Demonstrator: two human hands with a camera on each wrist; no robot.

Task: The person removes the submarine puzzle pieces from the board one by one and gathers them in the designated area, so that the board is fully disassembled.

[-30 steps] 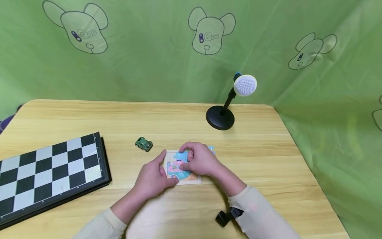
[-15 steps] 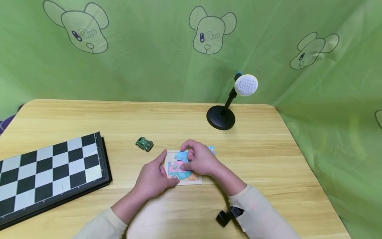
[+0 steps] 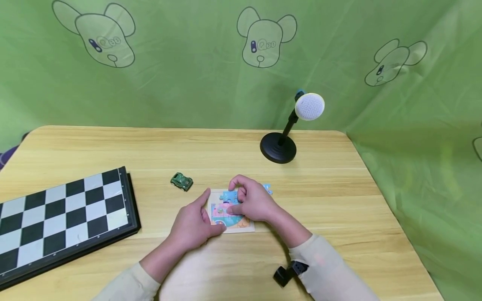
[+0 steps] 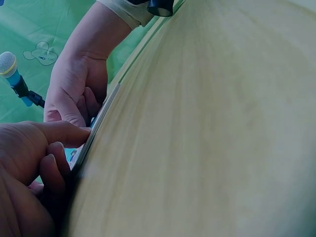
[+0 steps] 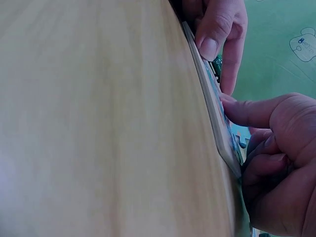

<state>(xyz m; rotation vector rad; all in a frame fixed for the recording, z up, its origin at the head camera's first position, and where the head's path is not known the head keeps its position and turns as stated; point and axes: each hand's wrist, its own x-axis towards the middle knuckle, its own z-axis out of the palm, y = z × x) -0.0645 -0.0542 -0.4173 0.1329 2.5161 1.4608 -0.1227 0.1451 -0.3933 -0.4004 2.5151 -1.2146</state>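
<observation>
A small jigsaw puzzle in a pale board lies at the middle of the table, its picture pink, teal and blue. My left hand grips the board's near left corner, thumb along the front edge and index finger up the left side. Over the right part, my right hand pinches a blue puzzle piece between index finger and thumb; its right portion is hidden by the hand. In the right wrist view the right thumb touches the picture surface while the other fingers curl under. Another blue piece shows just beyond the right hand.
A green toy car sits behind the left hand. To the left lies a black-and-white checkerboard. At the back stands a microphone on a round black base. A green curtain hangs behind the table.
The right index fingertip has shifted slightly right and away from me, and the blue piece has moved a little with it. The left hand and the board have stayed in place.
</observation>
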